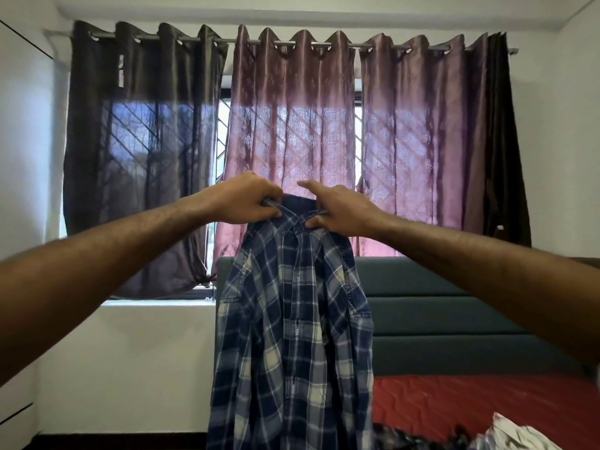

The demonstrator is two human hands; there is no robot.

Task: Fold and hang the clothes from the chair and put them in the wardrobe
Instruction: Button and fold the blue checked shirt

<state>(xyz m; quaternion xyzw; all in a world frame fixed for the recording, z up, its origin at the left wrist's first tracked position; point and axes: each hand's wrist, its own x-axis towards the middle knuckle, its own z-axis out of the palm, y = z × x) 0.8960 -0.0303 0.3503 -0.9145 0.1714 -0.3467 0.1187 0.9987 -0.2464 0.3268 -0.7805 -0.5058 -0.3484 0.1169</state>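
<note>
Now plaid shirt (292, 319) hangs w/ collar pinched by left hand (246, 199) & right hand (341, 209).

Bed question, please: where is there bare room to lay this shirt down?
The red bed is bare between the shirt and the headboard. Its near right corner is crowded with a clothes pile.

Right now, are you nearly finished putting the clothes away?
Not nearly. Nothing looks put away yet; no wardrobe is in view. In hand: the plaid shirt, held up by its collar with the left hand and right hand, in front of the curtains. Whether a hanger is inside it, I cannot tell. Left: getting this shirt into the wardrobe, plus more crumpled clothes lying on the red bed.
</note>
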